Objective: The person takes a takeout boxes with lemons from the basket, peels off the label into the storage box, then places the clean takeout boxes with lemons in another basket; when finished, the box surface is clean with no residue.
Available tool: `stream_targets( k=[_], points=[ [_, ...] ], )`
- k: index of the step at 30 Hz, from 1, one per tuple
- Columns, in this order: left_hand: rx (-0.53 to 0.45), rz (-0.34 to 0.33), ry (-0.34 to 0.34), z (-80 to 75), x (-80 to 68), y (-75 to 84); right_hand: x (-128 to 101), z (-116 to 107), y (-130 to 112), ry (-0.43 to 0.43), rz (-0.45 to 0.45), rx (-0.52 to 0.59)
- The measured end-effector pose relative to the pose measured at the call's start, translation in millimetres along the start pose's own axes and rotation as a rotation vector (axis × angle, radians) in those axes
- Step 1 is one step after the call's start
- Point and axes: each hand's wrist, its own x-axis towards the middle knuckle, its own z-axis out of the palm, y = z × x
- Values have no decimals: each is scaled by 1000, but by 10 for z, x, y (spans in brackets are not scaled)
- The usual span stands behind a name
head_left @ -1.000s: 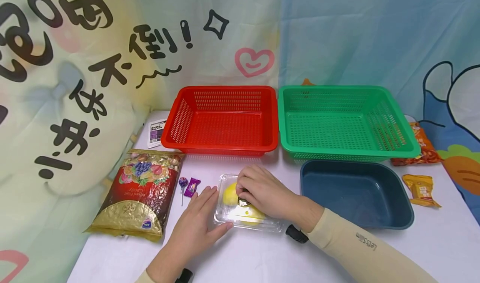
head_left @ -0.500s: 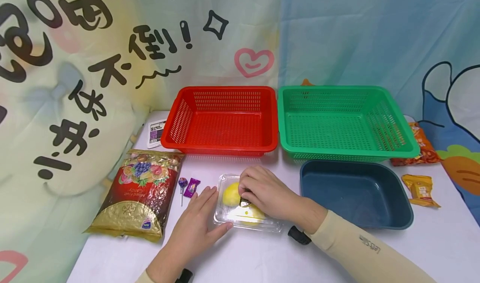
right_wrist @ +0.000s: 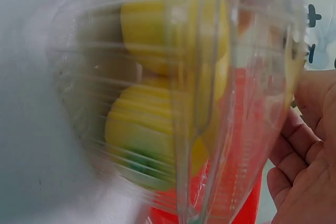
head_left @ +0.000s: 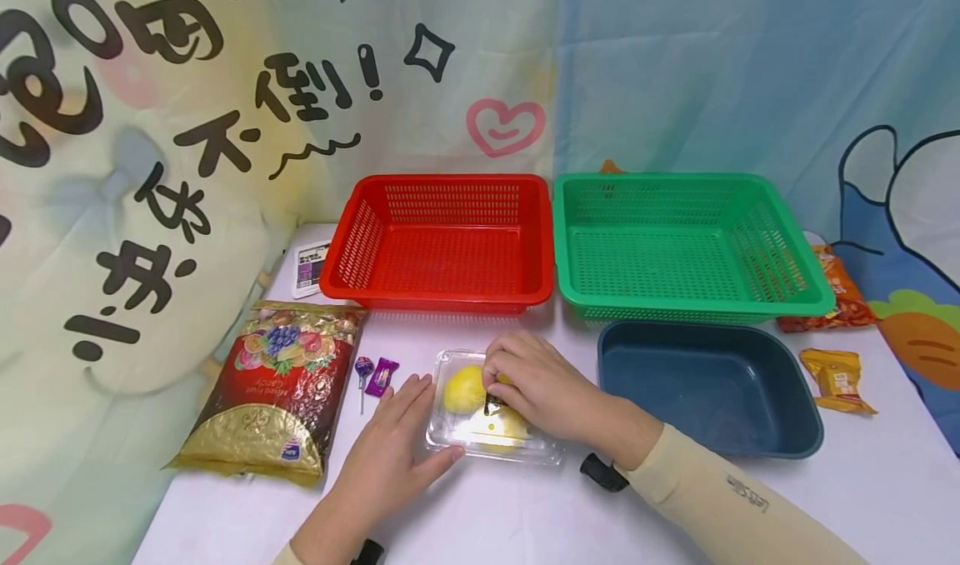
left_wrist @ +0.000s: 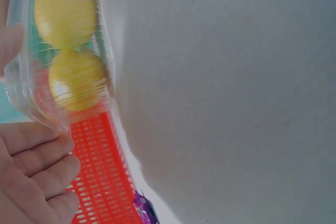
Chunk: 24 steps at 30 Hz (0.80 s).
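Pinching at the lid of the clamshell (head_left: 491,419), the right hand (head_left: 540,386) curls over it; the left hand (head_left: 393,452) lies flat against its left end. It sits just before the red basket (head_left: 442,240), long axis slanting toward that basket. Likely opening it: next, lift the lid while bracing.

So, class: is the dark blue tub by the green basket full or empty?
Empty. The head view looks straight into the blue tub and shows only its bare floor and walls; nothing lies inside it.
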Motion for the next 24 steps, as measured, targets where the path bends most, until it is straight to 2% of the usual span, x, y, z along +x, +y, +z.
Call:
stream_targets(
  k=[5,13,24],
  points=[
    [-12,-10,-9,-7,-9,5,-17,-27,-1,-21,50,20],
    [-2,-22,-32,-10,-2,-1,-46,-54,12,11,45,50],
    [-6,-14,-13,3,-4,-5,-83,-86,33,15,62,74]
  ],
)
